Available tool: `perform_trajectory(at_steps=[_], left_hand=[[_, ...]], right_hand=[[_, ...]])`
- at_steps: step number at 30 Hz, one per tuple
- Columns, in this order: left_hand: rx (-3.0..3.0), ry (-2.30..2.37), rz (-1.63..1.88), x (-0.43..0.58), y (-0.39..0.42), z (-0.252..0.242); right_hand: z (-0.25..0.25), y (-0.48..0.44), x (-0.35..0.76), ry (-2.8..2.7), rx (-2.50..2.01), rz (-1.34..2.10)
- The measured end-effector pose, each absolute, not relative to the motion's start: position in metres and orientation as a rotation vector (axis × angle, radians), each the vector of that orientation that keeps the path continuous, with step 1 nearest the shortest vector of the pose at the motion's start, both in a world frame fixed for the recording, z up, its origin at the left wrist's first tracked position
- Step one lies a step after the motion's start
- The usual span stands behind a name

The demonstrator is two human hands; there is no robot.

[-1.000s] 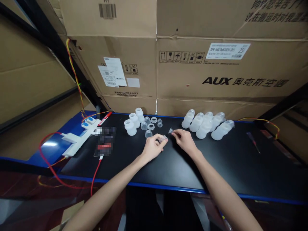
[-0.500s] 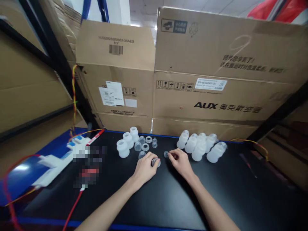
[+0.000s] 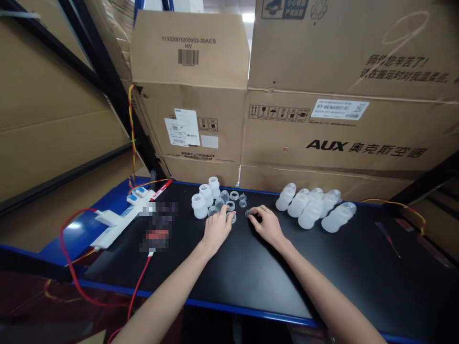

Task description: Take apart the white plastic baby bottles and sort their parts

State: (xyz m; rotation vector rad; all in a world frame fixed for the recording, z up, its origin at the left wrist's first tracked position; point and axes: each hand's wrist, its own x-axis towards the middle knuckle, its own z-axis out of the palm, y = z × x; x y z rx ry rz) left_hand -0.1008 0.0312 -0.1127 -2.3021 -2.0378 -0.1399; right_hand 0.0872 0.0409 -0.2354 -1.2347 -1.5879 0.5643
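My left hand [image 3: 217, 227] rests on the black mat [image 3: 251, 267], its fingers curled over a small clear cap [image 3: 233, 218] beside several clear rings and domes [image 3: 229, 200]. My right hand [image 3: 267, 224] lies a little to the right, fingertips pinched on a small clear nipple piece [image 3: 249, 213]. Three white bottle bodies [image 3: 204, 198] stand upright just beyond my left hand. Several assembled translucent bottles [image 3: 315, 205] lie on their sides to the right of my right hand.
Large cardboard boxes [image 3: 322, 95] form a wall right behind the mat. A white power strip [image 3: 118, 217] with red and yellow cables [image 3: 71, 258] lies at the left on the blue table. A small screwdriver [image 3: 390, 239] lies at the far right.
The view tilted up, then back down. Both hands moved slightly away from me toward the loose parts; my left hand went from holding the cap up to covering it on the mat.
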Motion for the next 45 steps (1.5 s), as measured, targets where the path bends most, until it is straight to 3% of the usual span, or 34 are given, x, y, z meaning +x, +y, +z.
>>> perform_trajectory(at_steps=[10,17,23,27,32,39,45], left_hand=[[-2.332,-1.993,-0.199,-0.109,0.037,-0.121],[-2.351,-1.971,-0.233,-0.110,0.039,-0.122],[-2.399,-1.854,-0.305,-0.111,0.038,-0.125],[-2.541,-1.592,-0.522,-0.102,0.027,-0.123],[-2.773,-1.367,-0.688,-0.086,0.008,-0.123],[-2.976,-1.879,-0.927,-0.075,0.003,-0.125],[-3.507,-2.534,-0.618,-0.072,0.007,-0.104]], right_hand=[[-0.226,0.062,0.068,-1.678,-1.273,0.408],[-0.196,0.053,0.140,-1.255,-1.659,-0.123],[-0.198,0.049,0.166,-1.255,-1.680,-0.131],[-0.202,0.026,0.146,-1.372,-1.305,0.033],[-0.202,-0.013,0.107,-1.341,-0.839,0.568],[-0.188,-0.022,0.099,-1.142,-0.686,0.904],[-0.187,-0.005,0.123,-1.015,-0.484,1.145]])
